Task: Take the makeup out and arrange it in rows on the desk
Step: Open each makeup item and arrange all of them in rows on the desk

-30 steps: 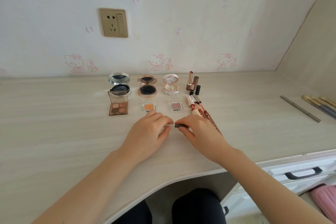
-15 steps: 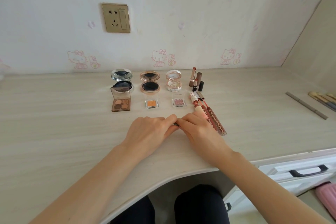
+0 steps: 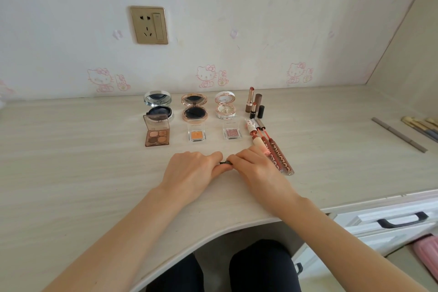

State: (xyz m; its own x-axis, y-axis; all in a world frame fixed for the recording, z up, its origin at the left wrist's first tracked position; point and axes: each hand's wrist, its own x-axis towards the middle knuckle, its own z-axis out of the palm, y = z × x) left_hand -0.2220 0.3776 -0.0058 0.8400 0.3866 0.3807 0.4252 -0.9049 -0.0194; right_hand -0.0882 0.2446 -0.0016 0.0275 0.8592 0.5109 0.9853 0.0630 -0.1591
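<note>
My left hand (image 3: 189, 170) and my right hand (image 3: 257, 168) meet at the middle of the desk (image 3: 71, 161), both pinching a small dark stick-like makeup item (image 3: 225, 162) that is mostly hidden by my fingers. Behind them, makeup stands in rows: three open round compacts (image 3: 194, 108) at the back, a brown eyeshadow palette (image 3: 157, 134), an orange single shadow (image 3: 196, 133) and a pink single shadow (image 3: 232, 132) in front. Uncapped lipsticks (image 3: 254, 104) stand at the right end, with lip gloss tubes (image 3: 275, 154) lying beside my right hand.
A grey pencil (image 3: 399, 134) and several brushes (image 3: 420, 127) lie at the desk's right edge. White drawers with a black handle (image 3: 400, 220) sit below right. A wall socket (image 3: 149, 25) is on the back wall. My knees are under the desk.
My hands have closed together on the small item, which showed a silver end and a gap a second ago. The view has shifted slightly.
</note>
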